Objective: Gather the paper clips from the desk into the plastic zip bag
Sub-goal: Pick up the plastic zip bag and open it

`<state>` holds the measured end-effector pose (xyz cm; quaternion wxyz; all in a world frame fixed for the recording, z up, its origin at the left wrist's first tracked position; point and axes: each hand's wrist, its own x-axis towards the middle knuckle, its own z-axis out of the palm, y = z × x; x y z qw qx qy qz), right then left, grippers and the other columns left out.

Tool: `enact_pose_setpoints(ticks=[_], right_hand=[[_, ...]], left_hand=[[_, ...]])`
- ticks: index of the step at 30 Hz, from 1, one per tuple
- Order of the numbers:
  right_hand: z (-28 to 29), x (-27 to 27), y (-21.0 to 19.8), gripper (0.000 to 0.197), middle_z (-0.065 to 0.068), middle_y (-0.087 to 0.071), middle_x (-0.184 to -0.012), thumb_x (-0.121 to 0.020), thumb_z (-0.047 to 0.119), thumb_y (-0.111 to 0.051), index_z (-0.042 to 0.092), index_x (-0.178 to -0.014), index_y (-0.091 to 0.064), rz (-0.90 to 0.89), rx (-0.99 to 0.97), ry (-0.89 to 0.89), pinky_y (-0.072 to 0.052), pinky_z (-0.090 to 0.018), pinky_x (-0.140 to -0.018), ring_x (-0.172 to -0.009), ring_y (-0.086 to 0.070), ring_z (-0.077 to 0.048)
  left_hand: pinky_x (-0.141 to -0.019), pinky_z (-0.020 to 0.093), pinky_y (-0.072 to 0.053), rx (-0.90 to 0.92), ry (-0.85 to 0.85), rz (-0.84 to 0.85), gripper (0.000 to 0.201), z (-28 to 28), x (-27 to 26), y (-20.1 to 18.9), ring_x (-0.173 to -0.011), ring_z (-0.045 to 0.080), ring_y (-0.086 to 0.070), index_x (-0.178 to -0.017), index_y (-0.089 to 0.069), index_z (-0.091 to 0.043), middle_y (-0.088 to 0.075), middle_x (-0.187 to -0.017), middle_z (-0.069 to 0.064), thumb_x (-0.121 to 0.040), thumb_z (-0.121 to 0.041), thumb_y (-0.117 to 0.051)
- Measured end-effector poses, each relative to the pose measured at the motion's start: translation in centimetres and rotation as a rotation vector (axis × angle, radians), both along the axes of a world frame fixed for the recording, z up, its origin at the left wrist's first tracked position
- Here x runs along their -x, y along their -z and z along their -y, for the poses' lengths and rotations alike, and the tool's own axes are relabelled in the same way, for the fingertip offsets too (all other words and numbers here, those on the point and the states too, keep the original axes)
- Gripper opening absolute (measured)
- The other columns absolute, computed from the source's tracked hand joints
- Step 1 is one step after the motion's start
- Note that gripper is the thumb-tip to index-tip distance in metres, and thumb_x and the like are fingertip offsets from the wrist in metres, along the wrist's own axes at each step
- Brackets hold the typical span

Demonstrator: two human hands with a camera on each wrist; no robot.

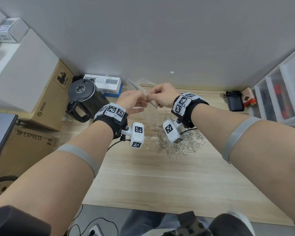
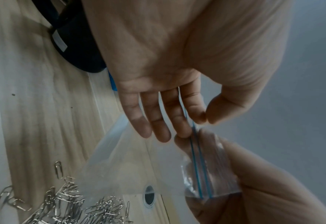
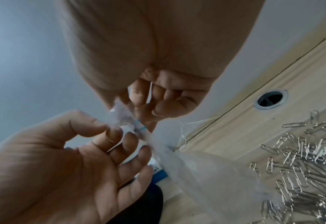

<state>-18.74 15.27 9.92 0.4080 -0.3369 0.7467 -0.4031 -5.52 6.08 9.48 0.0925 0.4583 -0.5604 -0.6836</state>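
Note:
A clear plastic zip bag (image 1: 150, 103) with blue zip lines (image 2: 196, 159) hangs in the air between my two hands, above the wooden desk (image 1: 143, 176). My left hand (image 1: 134, 101) pinches its top edge between thumb and index finger (image 2: 203, 119), the other fingers straight. My right hand (image 1: 157, 96) pinches the same zip edge (image 3: 139, 128) from the other side. A heap of several silver paper clips (image 1: 175, 142) lies on the desk below the right wrist, with a few strays (image 2: 58, 169) at its left. No clips show inside the bag.
A black kettle (image 1: 83, 97) and cardboard boxes (image 1: 46, 103) stand at the left. A white and blue box (image 1: 107, 86) and more clear bags (image 1: 143, 82) lie at the back. A black pouch (image 1: 235, 103) and plastic drawers (image 1: 279, 96) are at the right. A cable hole (image 3: 271, 99) lies behind the clips.

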Motion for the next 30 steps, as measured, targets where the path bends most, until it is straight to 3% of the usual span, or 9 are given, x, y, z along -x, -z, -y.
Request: enact_pose_setpoints(ticks=[3, 4, 7, 11, 21, 26, 30], right_hand=[[-0.8, -0.3, 0.3, 0.007, 0.001, -0.063, -0.059, -0.083, 0.011, -0.074, 0.004, -0.085, -0.074, 0.053, 0.020, 0.026, -0.050, -0.021, -0.050, -0.048, -0.054, -0.012], [-1.0, -0.4, 0.5, 0.006, -0.001, -0.063, -0.061, -0.083, 0.010, -0.074, 0.004, -0.084, -0.074, 0.074, 0.031, 0.022, -0.052, -0.022, -0.052, -0.049, -0.055, -0.011], [-1.7, -0.4, 1.0, 0.007, -0.008, -0.065, -0.070, -0.084, 0.005, -0.073, 0.007, -0.078, -0.071, 0.123, 0.049, -0.006, -0.057, -0.020, -0.059, -0.051, -0.060, -0.005], [-1.9, -0.3, 1.2, 0.010, -0.008, -0.065, -0.073, -0.085, 0.005, -0.074, 0.007, -0.077, -0.069, 0.205, 0.025, -0.022, -0.059, -0.020, -0.062, -0.058, -0.063, -0.008], [-1.7, -0.9, 1.6, 0.020, -0.008, -0.062, -0.075, -0.087, -0.003, -0.068, 0.009, -0.074, -0.057, 0.391, -0.028, -0.010, -0.057, -0.021, -0.060, -0.064, -0.060, -0.013], [-2.3, -0.6, 1.1, 0.022, -0.001, -0.067, -0.059, -0.090, -0.006, -0.061, 0.006, -0.072, -0.058, 0.504, 0.008, 0.023, -0.057, -0.019, -0.056, -0.053, -0.064, -0.008], [-1.8, -0.6, 1.0, 0.024, -0.003, -0.067, -0.058, -0.090, -0.006, -0.061, 0.006, -0.071, -0.055, 0.551, 0.032, 0.077, -0.057, -0.020, -0.055, -0.051, -0.063, -0.010]], left_hand=[[-0.071, 0.034, -0.057, -0.061, 0.018, 0.064, 0.039, 0.0, -0.2, 0.5, -0.072, 0.021, -0.068, -0.070, -0.058, -0.017, -0.059, -0.067, 0.000, -0.086, -0.052, -0.067], [-0.069, 0.033, -0.057, -0.053, 0.046, 0.077, 0.042, -0.1, -0.2, 0.7, -0.071, 0.020, -0.067, -0.073, -0.058, -0.018, -0.058, -0.067, -0.001, -0.084, -0.056, -0.069], [-0.068, 0.033, -0.055, 0.002, 0.123, 0.091, 0.029, -0.7, -0.3, 0.9, -0.072, 0.022, -0.064, -0.081, -0.060, -0.015, -0.058, -0.067, 0.000, -0.091, -0.040, -0.070], [-0.062, 0.029, -0.053, -0.047, 0.155, 0.014, 0.023, -1.1, -0.6, 1.0, -0.066, 0.020, -0.061, -0.078, -0.057, -0.014, -0.059, -0.068, 0.006, -0.097, -0.025, -0.064], [-0.059, 0.027, -0.043, -0.185, 0.144, -0.055, 0.025, -1.8, -1.4, 1.1, -0.055, 0.016, -0.048, -0.077, -0.054, -0.012, -0.053, -0.055, 0.002, -0.102, -0.016, -0.053], [-0.057, 0.026, -0.044, -0.218, 0.125, -0.119, 0.033, -1.8, -1.7, 1.2, -0.055, 0.017, -0.046, -0.071, -0.050, -0.011, -0.048, -0.057, 0.004, -0.104, -0.016, -0.049], [-0.051, 0.025, -0.043, -0.210, 0.079, -0.141, 0.031, -1.7, -1.3, 0.7, -0.050, 0.015, -0.044, -0.072, -0.050, -0.012, -0.047, -0.054, 0.002, -0.103, -0.014, -0.048]])
